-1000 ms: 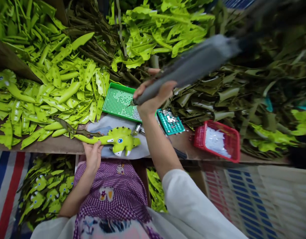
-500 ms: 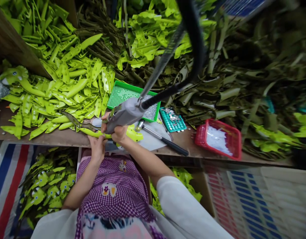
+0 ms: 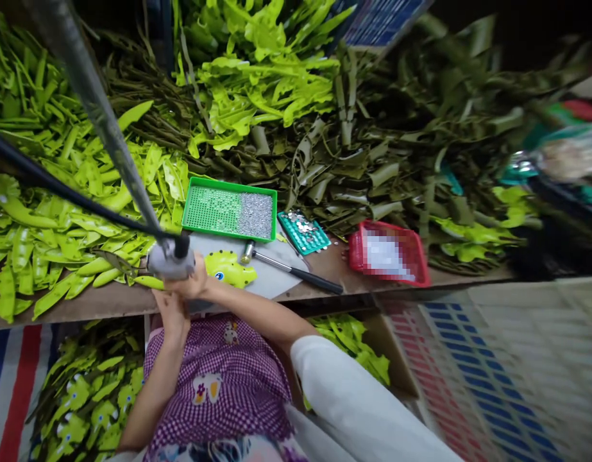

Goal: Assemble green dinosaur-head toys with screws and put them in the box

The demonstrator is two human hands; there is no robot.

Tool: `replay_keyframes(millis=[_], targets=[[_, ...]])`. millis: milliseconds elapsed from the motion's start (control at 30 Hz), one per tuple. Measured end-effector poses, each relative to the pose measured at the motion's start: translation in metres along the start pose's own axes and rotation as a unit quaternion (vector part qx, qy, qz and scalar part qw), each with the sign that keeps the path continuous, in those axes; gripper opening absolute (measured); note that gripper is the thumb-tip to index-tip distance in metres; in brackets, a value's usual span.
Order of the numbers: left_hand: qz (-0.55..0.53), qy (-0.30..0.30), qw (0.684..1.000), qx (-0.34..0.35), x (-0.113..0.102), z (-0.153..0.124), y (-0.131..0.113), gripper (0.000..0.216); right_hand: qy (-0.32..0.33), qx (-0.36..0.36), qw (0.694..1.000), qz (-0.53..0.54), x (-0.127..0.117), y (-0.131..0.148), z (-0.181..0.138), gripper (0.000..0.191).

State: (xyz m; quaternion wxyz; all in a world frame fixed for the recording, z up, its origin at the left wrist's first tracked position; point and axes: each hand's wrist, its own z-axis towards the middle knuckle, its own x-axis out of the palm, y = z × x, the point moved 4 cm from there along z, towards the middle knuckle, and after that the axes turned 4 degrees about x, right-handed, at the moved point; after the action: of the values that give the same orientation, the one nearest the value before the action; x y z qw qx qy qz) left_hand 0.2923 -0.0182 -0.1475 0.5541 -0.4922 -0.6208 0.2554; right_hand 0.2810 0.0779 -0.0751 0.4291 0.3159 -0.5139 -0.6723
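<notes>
Our right hand (image 3: 192,281), clasping the grey corded driver (image 3: 169,262), meets our left hand (image 3: 172,305), whose hold is hidden. We seem to be fastening the lime-green plastic dinosaur piece (image 3: 231,269) on the brown bench (image 3: 96,300); the next move calls for steadiness.

Your brown worktop (image 3: 93,303) carried a green tray (image 3: 199,212), teal tray (image 3: 317,242), red basket (image 3: 356,255), lime heap (image 3: 154,160) and olive heap (image 3: 372,163); a dinosaur figure (image 3: 223,266) and a hammer's (image 3: 296,272) head rested on grey sheeting (image 3: 269,280).
</notes>
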Motion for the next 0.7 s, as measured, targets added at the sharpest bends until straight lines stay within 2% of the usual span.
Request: replay_keyframes(millis=[67, 133, 233, 333, 433, 600, 700], targets=[[0.023, -0.001, 0.999, -0.024, 0.001, 0.001, 0.0, 0.048, -0.026, -0.01, 0.995, 0.097, -0.02, 0.014, 0.01, 0.046], [0.033, -0.001, 0.999, -0.034, 0.002, 0.002, 0.0, 0.047, -0.108, -0.04, 0.984, 0.138, -0.059, 0.025, 0.025, 0.059], [0.028, 0.012, 0.999, -0.04, 0.005, 0.002, -0.002, 0.048, -0.261, -0.092, 0.96, 0.027, -0.131, 0.03, 0.049, 0.062], [0.033, 0.008, 0.998, -0.06, 0.007, 0.0, -0.003, 0.05, -0.303, -0.098, 0.947, -0.046, -0.178, 0.014, 0.066, 0.054], [0.033, -0.004, 0.997, -0.063, 0.009, -0.002, -0.006, 0.052, -0.297, -0.112, 0.948, -0.033, -0.193, -0.002, 0.07, 0.054], [0.035, 0.0, 0.997, -0.069, 0.012, -0.002, -0.008, 0.059, -0.3, -0.093, 0.949, -0.032, -0.191, -0.013, 0.072, 0.056], [0.047, 0.009, 0.997, -0.056, 0.011, -0.001, -0.007, 0.055, -0.301, -0.083, 0.95, -0.025, -0.189, -0.018, 0.078, 0.058]])
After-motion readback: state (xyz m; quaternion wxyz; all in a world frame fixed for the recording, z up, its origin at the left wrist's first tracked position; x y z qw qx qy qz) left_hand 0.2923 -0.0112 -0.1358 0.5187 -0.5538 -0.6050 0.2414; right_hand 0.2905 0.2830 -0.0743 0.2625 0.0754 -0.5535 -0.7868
